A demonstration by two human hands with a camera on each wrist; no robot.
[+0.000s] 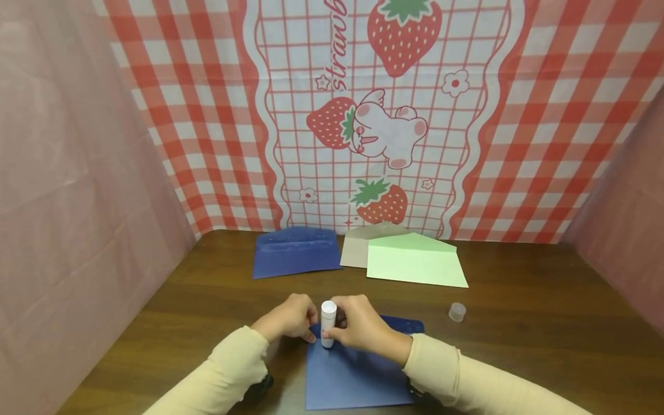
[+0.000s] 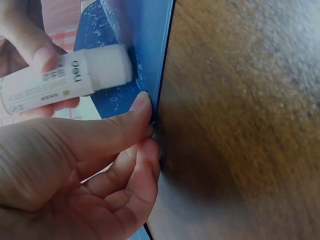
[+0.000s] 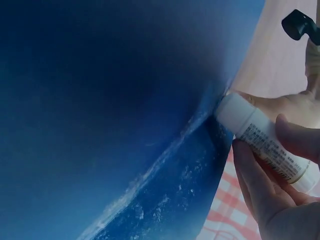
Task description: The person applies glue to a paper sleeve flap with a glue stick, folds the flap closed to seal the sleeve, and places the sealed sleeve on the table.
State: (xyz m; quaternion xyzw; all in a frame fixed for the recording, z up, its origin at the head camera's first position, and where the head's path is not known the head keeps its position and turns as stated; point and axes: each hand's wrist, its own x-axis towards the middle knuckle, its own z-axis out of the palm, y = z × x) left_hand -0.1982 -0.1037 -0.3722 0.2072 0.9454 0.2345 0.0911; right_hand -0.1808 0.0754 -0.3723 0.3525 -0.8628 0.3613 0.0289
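Note:
My right hand [image 1: 363, 325] grips a white glue stick [image 1: 328, 324], held upright in the head view with its lower end at the fold of a blue envelope [image 1: 353, 377]. The envelope lies near the table's front, its flap [image 1: 404, 325] spread open toward the back. Whitish glue smears [image 3: 155, 175] run along the fold and over the flap in the right wrist view. At the envelope's left edge, my left hand [image 2: 85, 165] pinches the paper between thumb and fingers, close beside the glue stick's tip.
A clear cap [image 1: 457, 312] lies on the brown table [image 1: 544, 346] to the right. At the back left rests another blue envelope [image 1: 298, 253] with its flap up. A pale green envelope [image 1: 415, 268] overlaps a beige envelope [image 1: 354, 251] at the back, before the checked cloth [image 1: 218, 144].

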